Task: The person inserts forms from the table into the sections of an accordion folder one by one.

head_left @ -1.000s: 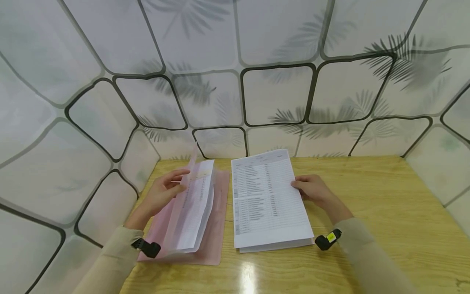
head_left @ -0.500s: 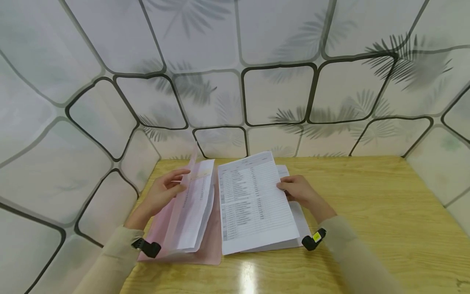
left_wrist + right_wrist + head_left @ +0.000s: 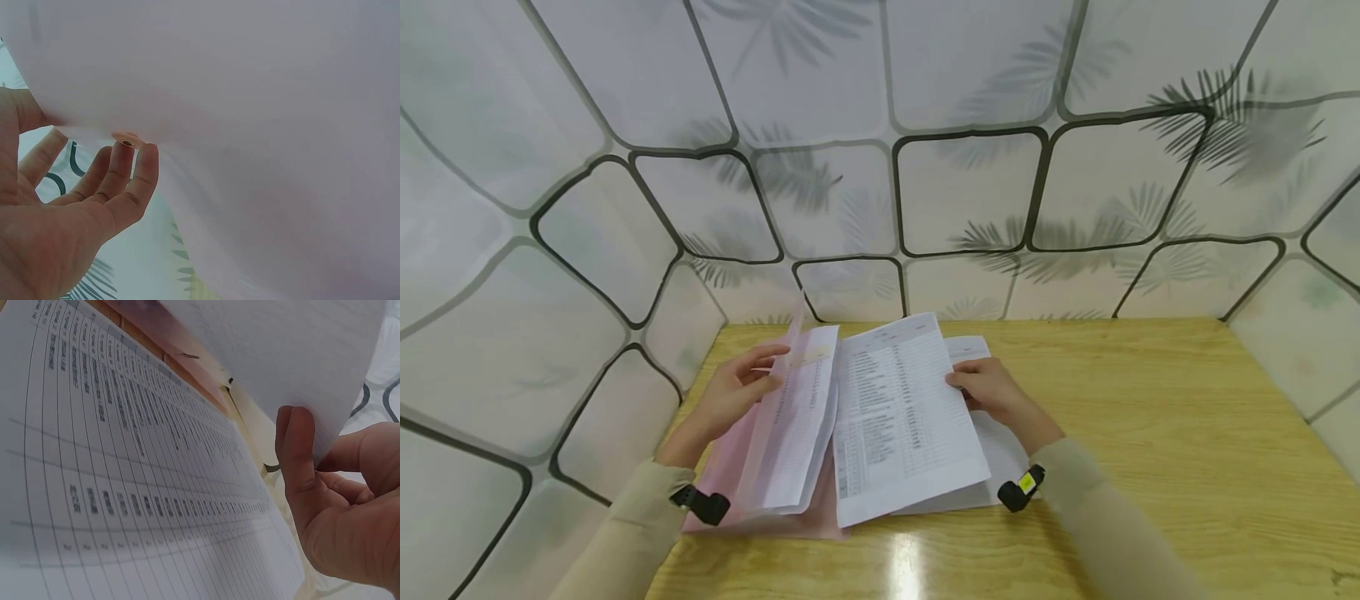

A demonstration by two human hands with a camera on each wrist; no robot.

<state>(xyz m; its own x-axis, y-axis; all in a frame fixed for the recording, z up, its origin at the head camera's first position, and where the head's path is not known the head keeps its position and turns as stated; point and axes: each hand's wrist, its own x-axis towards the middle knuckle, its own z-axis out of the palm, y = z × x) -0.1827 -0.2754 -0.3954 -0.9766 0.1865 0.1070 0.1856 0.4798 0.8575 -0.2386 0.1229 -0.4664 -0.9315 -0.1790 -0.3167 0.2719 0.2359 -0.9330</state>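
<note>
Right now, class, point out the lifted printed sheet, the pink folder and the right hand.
printed sheet (image 3: 898, 417): head view, middle of its printed face.
pink folder (image 3: 730, 467): head view, bare left part.
right hand (image 3: 988, 387): head view, back of the hand.

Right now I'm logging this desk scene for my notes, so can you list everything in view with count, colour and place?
Pink folder: one, translucent pink, lying open on the table's left part, its front flap lifted.
Sheets in the folder: count unclear, white with printed rows, behind the lifted flap.
Printed sheet: one, white with a table of rows, raised off the stack, its left edge over the folder.
Paper stack: count unclear, white, flat on the table under the raised sheet.
Table: one, light wood grain.
Walls: pale panels with dark lines and leaf prints, around the table.
Left hand: holds the folder flap open; beige sleeve.
Right hand: pinches the raised sheet's right edge; beige sleeve.
</note>
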